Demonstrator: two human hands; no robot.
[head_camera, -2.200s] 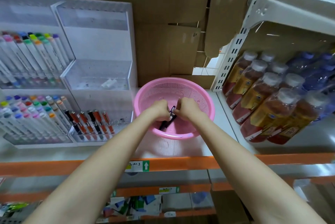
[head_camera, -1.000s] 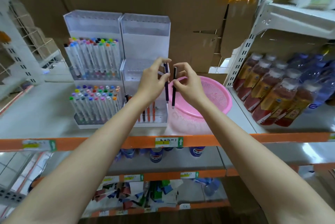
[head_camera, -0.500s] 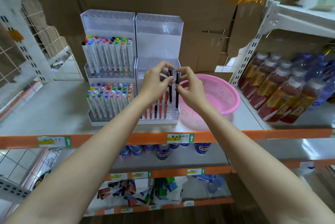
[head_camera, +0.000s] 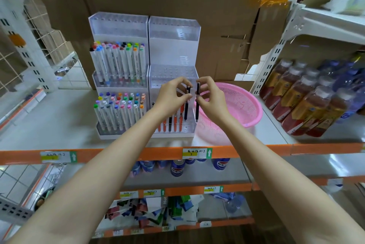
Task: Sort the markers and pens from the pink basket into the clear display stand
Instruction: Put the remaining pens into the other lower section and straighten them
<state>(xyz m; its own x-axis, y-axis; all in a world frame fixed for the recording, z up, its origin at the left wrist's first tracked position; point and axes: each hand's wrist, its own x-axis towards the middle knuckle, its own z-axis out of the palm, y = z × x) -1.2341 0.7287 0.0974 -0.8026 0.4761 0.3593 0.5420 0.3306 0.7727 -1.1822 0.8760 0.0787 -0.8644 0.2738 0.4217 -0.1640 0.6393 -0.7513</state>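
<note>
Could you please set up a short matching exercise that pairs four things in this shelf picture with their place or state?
Things:
1. left hand
2. pink basket
3. colour-capped markers
4. brown drink bottles

Place or state:
a. packed at the far right of the shelf
b. pinches an upright black pen
c. sits just right of the clear stand
d. stand in two tiers in the clear stand's left half

Pairs: 1-b, 2-c, 3-d, 4-a

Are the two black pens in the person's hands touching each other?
Apart. The head view shows a gap between the left black pen, pinched by the left hand, and the right black pen, in the right hand.
</note>
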